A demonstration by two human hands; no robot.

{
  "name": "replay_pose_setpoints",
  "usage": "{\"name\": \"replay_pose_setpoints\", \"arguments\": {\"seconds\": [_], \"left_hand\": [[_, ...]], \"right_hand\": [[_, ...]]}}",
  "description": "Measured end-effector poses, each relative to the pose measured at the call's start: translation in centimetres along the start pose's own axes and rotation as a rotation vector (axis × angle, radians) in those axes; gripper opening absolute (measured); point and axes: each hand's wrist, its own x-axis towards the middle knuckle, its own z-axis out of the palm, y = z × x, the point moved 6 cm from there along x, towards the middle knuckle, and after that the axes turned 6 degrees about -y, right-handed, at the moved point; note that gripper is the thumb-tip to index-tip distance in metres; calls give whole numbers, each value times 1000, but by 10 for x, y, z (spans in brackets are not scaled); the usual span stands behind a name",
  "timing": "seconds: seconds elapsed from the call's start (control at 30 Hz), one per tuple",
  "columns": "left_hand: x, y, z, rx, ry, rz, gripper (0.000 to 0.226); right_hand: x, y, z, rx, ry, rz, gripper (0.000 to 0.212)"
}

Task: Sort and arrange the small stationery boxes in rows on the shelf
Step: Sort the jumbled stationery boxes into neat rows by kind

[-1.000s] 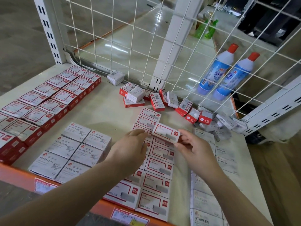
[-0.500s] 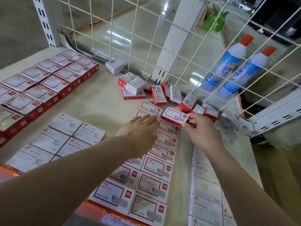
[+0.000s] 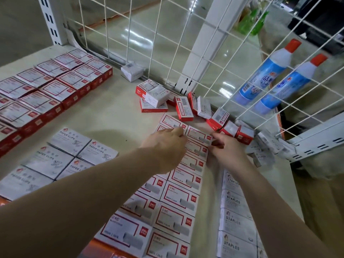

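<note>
A red-and-white staple box [image 3: 199, 135] lies flat at the far end of the right-hand row of matching boxes [image 3: 178, 200] on the cream shelf [image 3: 111, 116]. My right hand [image 3: 226, 151] pinches its right end with fingertips. My left hand [image 3: 165, 146] rests on the neighbouring row, its fingers touching the far box there [image 3: 172, 121]. A loose heap of unsorted red and white boxes [image 3: 184, 108] lies beyond, against the wire back.
Rows of red boxes [image 3: 54, 90] fill the far left, grey paper-clip boxes [image 3: 61, 155] the near left, grey staples boxes [image 3: 234, 216] the right. A lone white box [image 3: 132, 71] sits by the wire grid [image 3: 167, 43]. Two blue bottles [image 3: 268, 75] stand behind it.
The box my right hand carried in the air has come down onto the shelf at the end of the right row. Both hands moved forward; my left hand now touches the adjacent row.
</note>
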Motion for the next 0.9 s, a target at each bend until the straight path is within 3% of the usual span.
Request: {"name": "replay_pose_setpoints", "arguments": {"seconds": [0.3, 0.6, 0.77, 0.9], "left_hand": [[4, 4, -2, 80, 43, -6, 47], [2, 3, -1, 54, 4, -19, 46], [-5, -9, -6, -39, 29, -72, 45], [-11, -22, -11, 0, 80, -147, 49]], "right_hand": [[1, -2, 4, -46, 7, -61, 21], [1, -2, 4, -16, 46, -69, 20], [-3, -7, -5, -28, 188, -76, 44], [4, -21, -4, -82, 257, -139, 41]]}}
